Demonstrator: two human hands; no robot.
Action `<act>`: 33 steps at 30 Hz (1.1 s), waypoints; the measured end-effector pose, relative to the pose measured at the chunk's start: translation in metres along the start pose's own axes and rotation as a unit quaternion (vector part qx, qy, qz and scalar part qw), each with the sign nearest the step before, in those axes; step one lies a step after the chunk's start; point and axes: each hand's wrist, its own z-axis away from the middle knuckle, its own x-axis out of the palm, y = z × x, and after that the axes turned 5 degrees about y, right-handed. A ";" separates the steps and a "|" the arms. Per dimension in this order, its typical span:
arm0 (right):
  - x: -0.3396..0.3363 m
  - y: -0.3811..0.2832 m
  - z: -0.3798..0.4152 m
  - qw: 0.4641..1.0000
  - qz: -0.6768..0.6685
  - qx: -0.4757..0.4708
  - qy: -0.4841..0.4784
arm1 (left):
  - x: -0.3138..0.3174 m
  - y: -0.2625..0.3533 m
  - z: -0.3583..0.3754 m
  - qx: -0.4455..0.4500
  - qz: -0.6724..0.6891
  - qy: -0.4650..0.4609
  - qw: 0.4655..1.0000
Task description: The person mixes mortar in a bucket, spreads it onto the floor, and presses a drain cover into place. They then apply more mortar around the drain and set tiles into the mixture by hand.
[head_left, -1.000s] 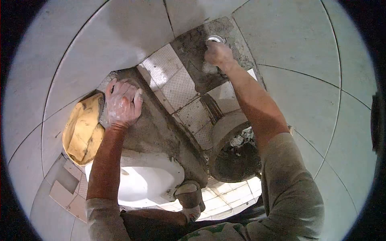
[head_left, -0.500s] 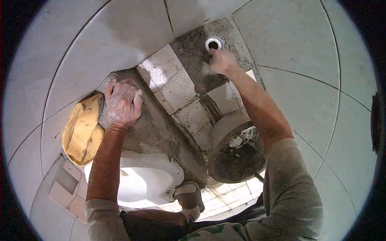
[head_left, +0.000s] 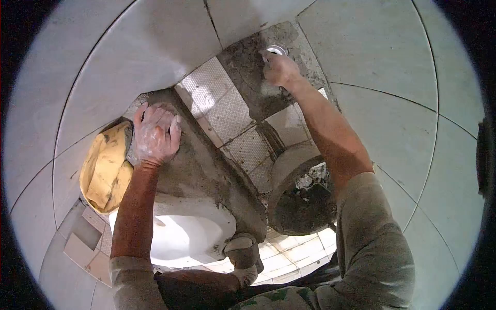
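My left hand (head_left: 156, 135), whitened with dust, leans on the wet-looking cement ledge (head_left: 181, 173) with its fingers apart and nothing held. Beside it stands a cement-stained yellow bucket (head_left: 107, 168). Further forward, my right hand (head_left: 281, 71) reaches down to a white pipe end (head_left: 277, 49) set in rough grey cement (head_left: 252, 62). Its bent fingers are at the left side of the pipe's rim and cover part of the opening. The fingertips are blurred, and I cannot tell whether they grip anything.
White patterned tiles (head_left: 219, 98) cover the floor beside the ledge. A mortar-crusted tub (head_left: 297, 206) with grey lumps inside stands below my right forearm. A white toilet bowl (head_left: 206, 232) is near my body, by a shoe (head_left: 243, 253). Large tiled walls (head_left: 382, 57) close in on the sides.
My right hand has shifted slightly up and left, from the pipe's lower rim to its left side, covering more of the opening. My left hand stays in place.
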 end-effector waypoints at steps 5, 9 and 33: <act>0.003 0.002 0.001 0.997 0.063 0.040 -0.031 | 0.001 -0.001 0.001 -0.007 0.001 0.002 1.000; -0.001 0.003 0.006 0.996 0.066 0.030 -0.045 | -0.002 0.001 -0.001 -0.012 0.008 -0.009 1.000; -0.029 0.023 0.042 0.977 0.189 -0.006 -0.095 | -0.003 0.001 -0.001 -0.012 0.011 -0.022 1.000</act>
